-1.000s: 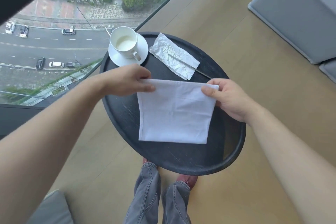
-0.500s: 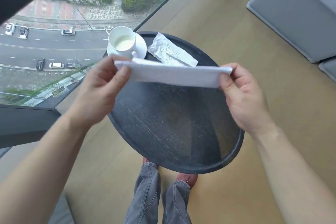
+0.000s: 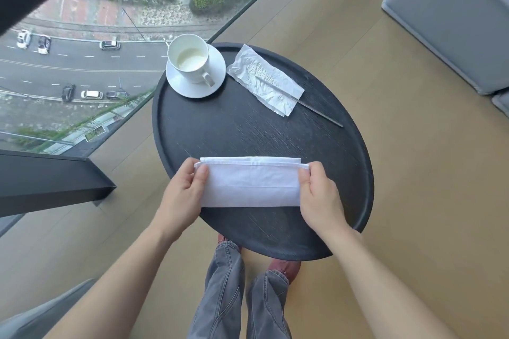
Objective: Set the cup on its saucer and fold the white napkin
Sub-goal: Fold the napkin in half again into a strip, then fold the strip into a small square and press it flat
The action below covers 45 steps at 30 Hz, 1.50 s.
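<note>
I pinched the folded white napkin [image 3: 249, 185] at each end, my left hand [image 3: 184, 195] and right hand [image 3: 319, 195] pressing it flat on the round black table [image 3: 248, 132]. Beyond my left hand, the cup [image 3: 190, 59] stood on its saucer [image 3: 217, 74].

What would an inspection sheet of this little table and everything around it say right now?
Surface: round black table with a raised rim.
Job's things: cup upright on its saucer; white napkin folded into a long strip, lying on the table.
Clutter: crumpled paper wrapper with a thin metal utensil across it.
Hands: left hand and right hand pinch the napkin's two ends.
Cables: nothing seen.
Surroundings: glass wall over a street, wooden floor, grey sofa.
</note>
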Tool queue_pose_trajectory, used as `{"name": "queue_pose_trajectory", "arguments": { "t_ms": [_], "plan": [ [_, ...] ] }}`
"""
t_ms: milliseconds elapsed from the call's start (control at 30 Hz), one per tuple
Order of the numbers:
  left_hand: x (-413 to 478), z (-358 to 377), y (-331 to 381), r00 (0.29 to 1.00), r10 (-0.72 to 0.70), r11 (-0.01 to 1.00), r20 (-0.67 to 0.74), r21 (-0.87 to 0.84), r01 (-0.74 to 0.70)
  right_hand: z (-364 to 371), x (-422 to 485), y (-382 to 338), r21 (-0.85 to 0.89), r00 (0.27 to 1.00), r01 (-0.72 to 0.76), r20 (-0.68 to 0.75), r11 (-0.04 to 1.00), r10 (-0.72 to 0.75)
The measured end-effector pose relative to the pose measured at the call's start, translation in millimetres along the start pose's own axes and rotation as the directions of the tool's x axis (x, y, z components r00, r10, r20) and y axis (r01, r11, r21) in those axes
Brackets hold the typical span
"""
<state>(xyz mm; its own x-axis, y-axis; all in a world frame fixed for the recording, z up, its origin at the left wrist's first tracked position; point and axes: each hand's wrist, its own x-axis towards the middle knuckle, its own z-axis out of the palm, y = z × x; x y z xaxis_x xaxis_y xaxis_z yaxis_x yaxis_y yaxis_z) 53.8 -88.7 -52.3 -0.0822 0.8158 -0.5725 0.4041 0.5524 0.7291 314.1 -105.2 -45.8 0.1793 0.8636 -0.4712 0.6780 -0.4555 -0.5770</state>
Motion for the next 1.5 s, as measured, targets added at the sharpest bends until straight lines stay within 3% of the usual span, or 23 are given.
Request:
{"name": "queue_pose_trajectory", "arguments": {
  "t_ms": [200,433,500,600,700,767,900,1033,1300,1400,1500],
  "plan": [
    [10.9,11.2,10.7,0.987,-0.015,0.979,-0.161,0.200,0.048,1.4,17.6,-11.3,-0.171,0.999,-0.042,0.008,0.984,0.044],
    [21.7,7.5,3.0,0.979,0.048,0.867,-0.200,0.495,0.059,5.7,21.1,-9.1,-0.135,0.990,-0.132,-0.072,0.982,0.123],
    [19.1,5.2,-0.2,0.967,0.100,0.847,-0.233,0.529,0.040,3.9,8.9,-6.7,-0.225,0.982,-0.070,-0.185,0.972,0.028],
    [4.6,15.5,-2.8,0.893,0.353,0.809,-0.279,0.571,-0.141,11.9,-8.2,-4.5,-0.385,0.918,0.126,-0.304,0.914,-0.254],
    [-14.2,48.9,-4.6,0.820,0.562,0.648,-0.109,0.674,-0.355,36.6,-12.0,-10.9,-0.399,0.886,0.354,-0.149,0.846,-0.440],
    [-17.8,71.7,-8.7,0.807,0.589,0.536,0.050,0.723,-0.436,53.6,-8.2,-15.6,-0.358,0.866,0.453,-0.040,0.817,-0.498],
    [-2.9,84.7,-24.3,0.850,0.504,0.454,0.155,0.790,-0.413,70.2,3.7,-1.9,-0.425,0.899,0.414,0.051,0.805,-0.436],
    [7.9,75.9,-35.6,0.840,0.496,0.372,0.220,0.820,-0.435,68.7,5.1,13.0,-0.566,0.908,0.389,0.102,0.727,-0.406],
    [17.1,39.2,-48.6,0.825,0.493,0.244,0.275,0.867,-0.435,49.5,-1.0,28.8,-0.604,0.964,0.229,0.029,0.764,-0.266],
    [15.5,39.3,-42.7,0.833,0.480,0.230,0.275,0.877,-0.422,46.5,-3.7,19.8,-0.571,0.971,0.202,0.007,0.796,-0.241],
    [10.5,42.1,-35.0,0.799,0.526,0.219,0.292,0.861,-0.458,41.8,-9.7,6.9,-0.470,0.981,0.096,-0.107,0.877,-0.164]
  ]
}}
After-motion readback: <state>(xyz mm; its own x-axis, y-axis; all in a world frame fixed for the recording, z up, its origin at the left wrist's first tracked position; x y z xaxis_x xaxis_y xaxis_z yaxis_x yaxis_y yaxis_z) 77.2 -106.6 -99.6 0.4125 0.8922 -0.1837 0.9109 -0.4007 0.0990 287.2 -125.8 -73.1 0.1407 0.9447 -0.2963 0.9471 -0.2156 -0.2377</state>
